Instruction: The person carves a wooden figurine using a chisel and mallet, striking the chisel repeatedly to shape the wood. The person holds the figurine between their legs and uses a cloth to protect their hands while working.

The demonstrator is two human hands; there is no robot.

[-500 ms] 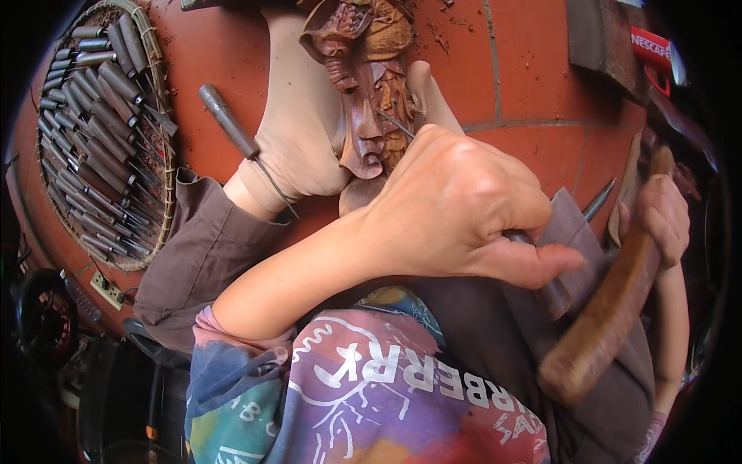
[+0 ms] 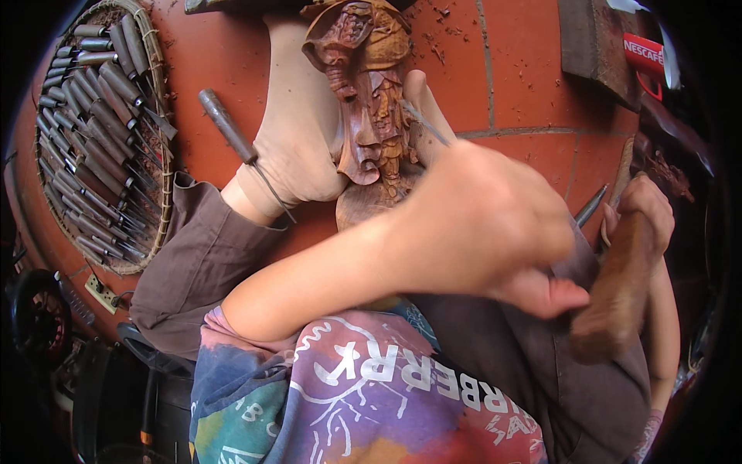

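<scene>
A reddish-brown carved wooden figure [image 2: 357,147] is held between my bare feet [image 2: 301,158]. My left hand [image 2: 495,220], blurred by motion, is closed around a carving chisel [image 2: 429,124]. Its thin steel blade points up and left to the figure's right edge; I cannot tell whether the tip touches the wood. The chisel's handle is mostly hidden by the hand. At the right, my right hand [image 2: 648,209] grips a wooden mallet [image 2: 614,301], whose thick end is close to my left thumb. A second chisel [image 2: 226,124] with a dark handle rests against my left ankle.
A woven basket [image 2: 164,185] full of chisels stands at the left on red floor tiles [image 2: 525,85]. At the upper right are a dark wooden block [image 2: 595,54] and a red mug [image 2: 645,58]. A pointed tool [image 2: 592,206] lies by my right knee. A power socket [image 2: 100,294] is lower left.
My left hand has shifted right and slightly down, taking the chisel tip from the figure's middle to its right edge. The mallet's thick end has moved up and right, with my right hand slightly lower.
</scene>
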